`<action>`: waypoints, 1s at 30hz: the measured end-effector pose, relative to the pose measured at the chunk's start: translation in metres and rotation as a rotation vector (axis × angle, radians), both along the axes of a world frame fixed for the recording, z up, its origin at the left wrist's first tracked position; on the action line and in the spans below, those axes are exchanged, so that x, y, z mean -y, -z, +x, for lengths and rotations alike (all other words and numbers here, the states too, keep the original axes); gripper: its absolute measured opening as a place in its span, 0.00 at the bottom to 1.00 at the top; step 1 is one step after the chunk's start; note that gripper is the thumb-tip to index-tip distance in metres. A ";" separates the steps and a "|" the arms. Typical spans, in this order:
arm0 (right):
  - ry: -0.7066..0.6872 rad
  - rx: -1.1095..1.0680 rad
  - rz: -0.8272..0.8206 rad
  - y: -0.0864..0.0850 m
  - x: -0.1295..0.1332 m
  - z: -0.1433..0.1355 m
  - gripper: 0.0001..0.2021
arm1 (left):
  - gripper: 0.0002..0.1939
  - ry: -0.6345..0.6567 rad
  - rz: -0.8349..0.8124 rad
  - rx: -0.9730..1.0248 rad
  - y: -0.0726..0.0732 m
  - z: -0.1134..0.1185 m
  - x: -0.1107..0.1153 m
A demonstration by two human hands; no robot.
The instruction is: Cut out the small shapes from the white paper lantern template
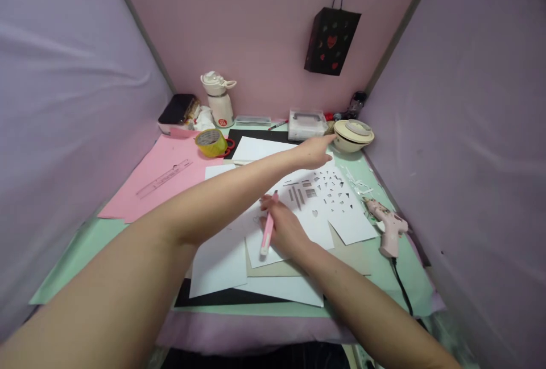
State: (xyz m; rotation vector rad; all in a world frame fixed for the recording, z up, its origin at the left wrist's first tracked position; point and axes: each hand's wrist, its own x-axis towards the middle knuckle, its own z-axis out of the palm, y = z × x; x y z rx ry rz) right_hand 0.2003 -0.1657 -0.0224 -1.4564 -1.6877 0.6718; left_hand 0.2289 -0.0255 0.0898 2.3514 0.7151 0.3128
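My left arm crosses over my right, and my left hand is at the lidded cream bowl on the right, its index finger stretched to the rim. The other fingers are partly hidden, and nothing shows in them. My right hand holds a pink craft knife over white paper sheets. One white sheet has many small cut-out shapes, with longer slots and a heart beside them. Another white sheet lies at the left.
A pink glue gun with a cord lies right. Yellow tape, red-handled scissors and a ruler on pink paper are left. A white bottle and clear box stand behind; a black bag hangs above.
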 end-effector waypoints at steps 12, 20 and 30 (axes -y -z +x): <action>0.401 -0.711 0.069 -0.009 -0.016 0.037 0.20 | 0.25 -0.027 0.133 -0.110 0.065 -0.209 0.028; 0.225 -0.764 -0.362 -0.026 -0.023 0.018 0.17 | 0.48 0.156 0.251 -0.236 0.105 -0.225 0.040; 0.319 -0.654 -0.198 -0.018 -0.048 0.028 0.13 | 0.46 0.179 0.243 -0.245 0.105 -0.231 0.025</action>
